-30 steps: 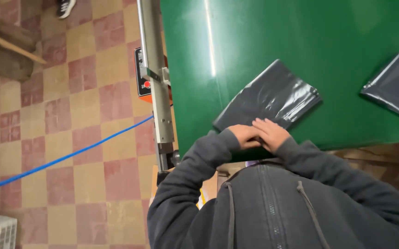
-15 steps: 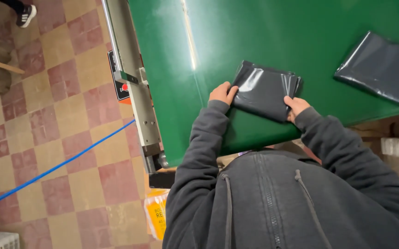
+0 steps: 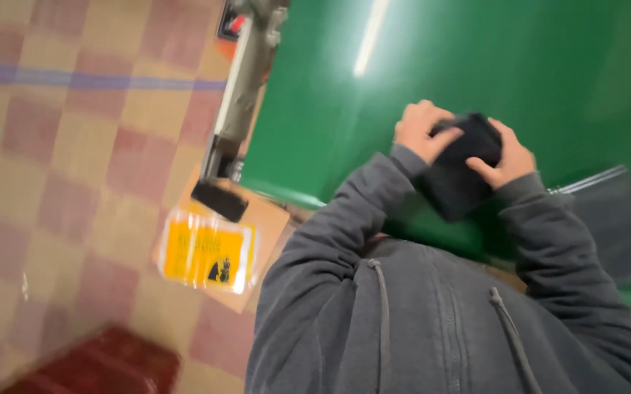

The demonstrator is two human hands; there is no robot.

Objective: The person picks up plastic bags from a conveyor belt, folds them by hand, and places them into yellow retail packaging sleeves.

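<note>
Head view, blurred. Both hands up over near edge of green conveyor belt [image 3: 374, 95], clamping folded black plastic bag [image 3: 455, 171] between them. Left hand [image 3: 419, 131] curled round bag's left end, right hand [image 3: 504, 155] wrapped on right end, thumb across top; grip from both sides looks meant to keep bundle compact. Second dark bag [image 3: 618, 219] flat on belt toward right edge, just beside right sleeve. Metal side rail [image 3: 246, 87] along belt's left edge. Yellow label [image 3: 206, 259] on cardboard on checkered floor [image 3: 60, 182] below. Nothing between hands and belt.
</note>
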